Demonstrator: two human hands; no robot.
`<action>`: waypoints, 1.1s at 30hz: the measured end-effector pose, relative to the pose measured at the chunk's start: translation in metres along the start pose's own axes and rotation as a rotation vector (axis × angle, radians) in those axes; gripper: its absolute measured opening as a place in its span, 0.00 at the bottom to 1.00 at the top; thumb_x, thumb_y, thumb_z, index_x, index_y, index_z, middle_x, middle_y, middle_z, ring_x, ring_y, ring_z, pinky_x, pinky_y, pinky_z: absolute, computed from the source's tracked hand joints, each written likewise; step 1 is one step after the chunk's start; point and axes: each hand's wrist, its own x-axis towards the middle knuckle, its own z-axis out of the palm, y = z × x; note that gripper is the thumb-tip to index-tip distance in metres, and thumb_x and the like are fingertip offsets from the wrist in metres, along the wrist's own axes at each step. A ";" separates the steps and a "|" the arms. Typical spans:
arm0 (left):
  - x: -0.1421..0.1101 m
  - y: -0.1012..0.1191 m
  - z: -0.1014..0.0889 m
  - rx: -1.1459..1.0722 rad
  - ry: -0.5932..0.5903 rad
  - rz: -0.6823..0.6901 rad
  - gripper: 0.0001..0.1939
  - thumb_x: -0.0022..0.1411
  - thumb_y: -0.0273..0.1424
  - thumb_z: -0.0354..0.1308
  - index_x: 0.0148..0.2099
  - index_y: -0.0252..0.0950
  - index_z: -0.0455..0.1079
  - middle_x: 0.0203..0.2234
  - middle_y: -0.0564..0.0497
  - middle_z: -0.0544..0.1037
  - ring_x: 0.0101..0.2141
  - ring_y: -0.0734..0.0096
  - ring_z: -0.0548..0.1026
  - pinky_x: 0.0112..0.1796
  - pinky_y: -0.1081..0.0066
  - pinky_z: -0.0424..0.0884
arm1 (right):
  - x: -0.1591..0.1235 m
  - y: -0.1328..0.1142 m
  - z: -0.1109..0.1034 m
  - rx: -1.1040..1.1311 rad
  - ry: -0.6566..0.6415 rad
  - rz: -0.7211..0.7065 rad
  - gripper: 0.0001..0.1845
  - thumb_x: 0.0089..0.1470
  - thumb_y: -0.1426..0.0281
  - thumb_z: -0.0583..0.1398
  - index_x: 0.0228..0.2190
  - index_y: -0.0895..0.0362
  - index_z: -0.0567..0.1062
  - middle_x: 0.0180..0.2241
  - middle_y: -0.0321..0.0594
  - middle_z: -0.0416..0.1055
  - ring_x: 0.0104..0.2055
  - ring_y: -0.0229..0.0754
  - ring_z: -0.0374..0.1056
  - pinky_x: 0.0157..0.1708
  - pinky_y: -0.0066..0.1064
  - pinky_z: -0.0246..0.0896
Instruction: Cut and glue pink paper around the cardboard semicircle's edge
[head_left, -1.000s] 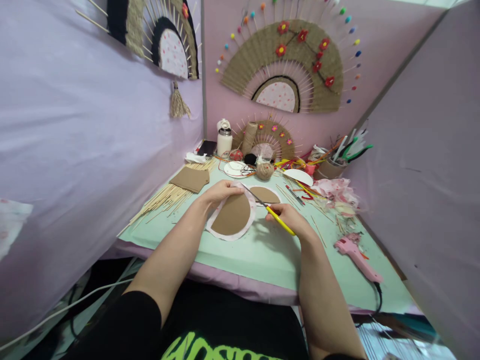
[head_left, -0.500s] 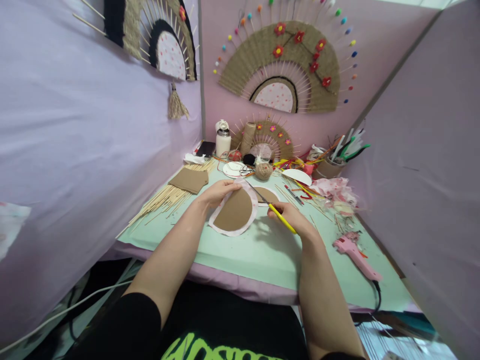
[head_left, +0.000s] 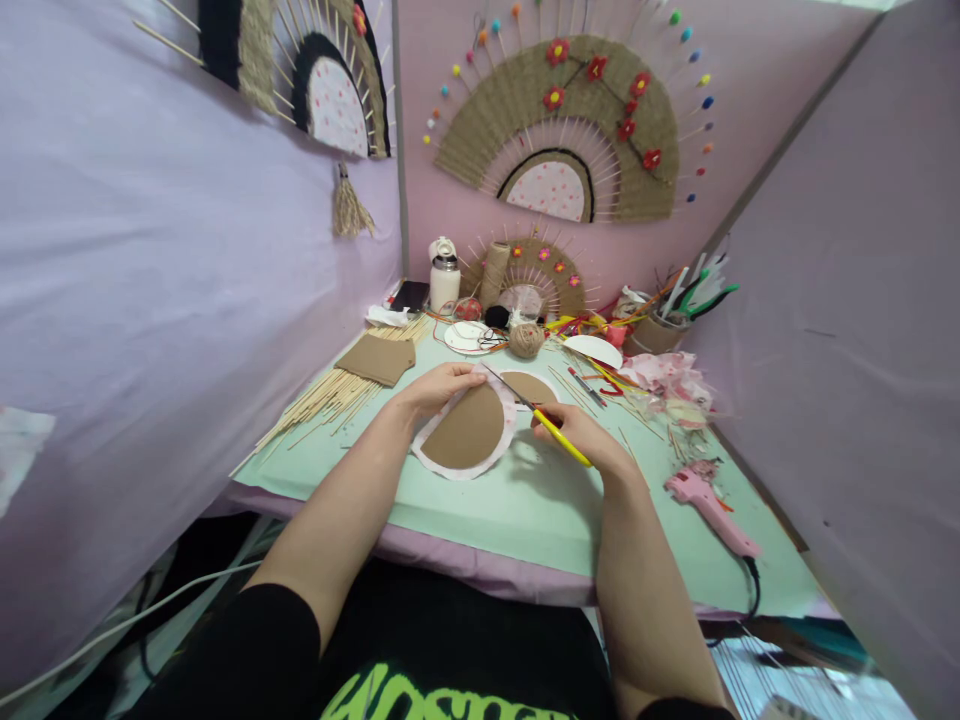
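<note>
My left hand (head_left: 448, 384) pinches the upper corner of a brown cardboard half-circle (head_left: 466, 430), which has a pale pink-white fabric border showing around it. The piece hangs tilted just above the table. In my right hand (head_left: 574, 430) is a pair of scissors (head_left: 556, 432) with yellow handles. Their blades point up and left, with the tips at the fabric's upper edge close to my left fingers. Whether the blades are parted I cannot make out. Behind the scissors a second cardboard half-circle (head_left: 526, 387) with a white border lies on the table.
Thin wooden sticks (head_left: 322, 400) and a cardboard piece (head_left: 375, 358) lie to the left. A pink glue gun (head_left: 711, 508) rests at the right, its cord over the edge. Twine (head_left: 527, 340), a white bottle (head_left: 445, 285) and a tool pot (head_left: 657, 333) stand at the back.
The cardboard half-circle has turned slightly, its lower left corner shifting a little left and down. Both hands keep their grip and the scissors stay almost in place.
</note>
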 end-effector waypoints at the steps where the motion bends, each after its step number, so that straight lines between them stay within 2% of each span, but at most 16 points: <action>1: 0.000 0.000 0.000 0.007 0.002 -0.002 0.19 0.47 0.42 0.65 0.37 0.33 0.73 0.29 0.47 0.79 0.27 0.70 0.75 0.26 0.74 0.68 | 0.000 0.001 0.000 -0.002 0.002 -0.001 0.11 0.43 0.63 0.56 0.25 0.58 0.69 0.22 0.33 0.62 0.24 0.34 0.54 0.23 0.26 0.47; 7: -0.002 0.002 0.001 0.043 0.018 -0.014 0.18 0.48 0.42 0.64 0.37 0.33 0.73 0.28 0.48 0.78 0.25 0.71 0.74 0.25 0.75 0.67 | 0.001 0.003 0.000 -0.007 -0.014 -0.005 0.11 0.43 0.62 0.56 0.23 0.58 0.67 0.21 0.32 0.61 0.23 0.33 0.53 0.22 0.25 0.46; 19: -0.003 0.001 0.000 0.026 -0.012 0.003 0.19 0.48 0.43 0.64 0.36 0.32 0.72 0.27 0.48 0.77 0.25 0.70 0.74 0.25 0.74 0.67 | 0.004 0.018 0.002 0.014 -0.003 0.008 0.15 0.44 0.59 0.58 0.26 0.60 0.72 0.22 0.32 0.61 0.24 0.34 0.55 0.22 0.25 0.45; 33: -0.002 0.001 -0.002 0.052 0.021 0.019 0.19 0.49 0.42 0.63 0.38 0.32 0.73 0.29 0.47 0.78 0.26 0.70 0.74 0.26 0.74 0.68 | 0.003 0.012 0.004 -0.079 -0.016 -0.035 0.11 0.44 0.65 0.55 0.30 0.58 0.71 0.25 0.35 0.66 0.26 0.36 0.57 0.24 0.26 0.48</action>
